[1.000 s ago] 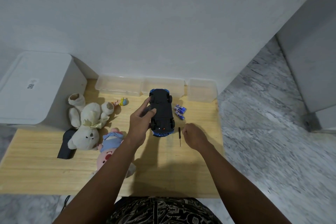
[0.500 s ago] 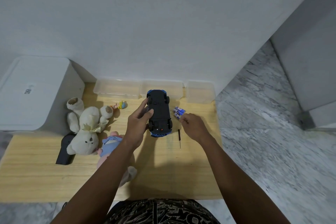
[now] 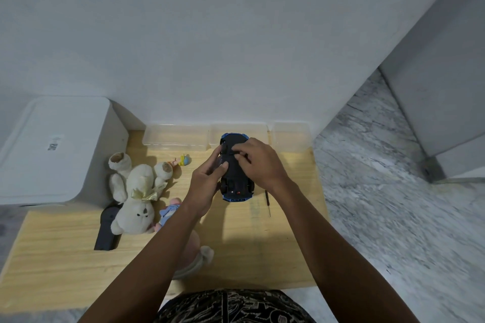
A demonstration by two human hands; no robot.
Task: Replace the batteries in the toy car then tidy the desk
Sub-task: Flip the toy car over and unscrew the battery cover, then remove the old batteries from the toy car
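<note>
— Head view, against half a second ago: what differs?

— The right hand (image 3: 258, 162) has left the batteries by the counter's far right and now lies over the underside of the toy car (image 3: 236, 168), fingers curled and pressing at its far half. Whether they pinch a battery I cannot tell. The left hand (image 3: 207, 181) still grips the car's left flank, thumb on the black belly. The batteries are hidden now.

— Where is the car?

— Upside down, blue bumper toward the person, near the far edge of the wooden counter (image 3: 65, 257), just before the clear tubs (image 3: 175, 136) along the wall.

— And around it?

— A small screwdriver (image 3: 267, 202) lies just right of the car. A white teddy bear (image 3: 136, 196), a black block (image 3: 107, 231) and a pink doll (image 3: 170, 211) crowd the left half; a white box (image 3: 52, 149) stands at the far left corner. Marble floor (image 3: 393, 204) runs past the right edge.

— Free room?

— Bare wood along the near edge, left and right of the arms.
</note>
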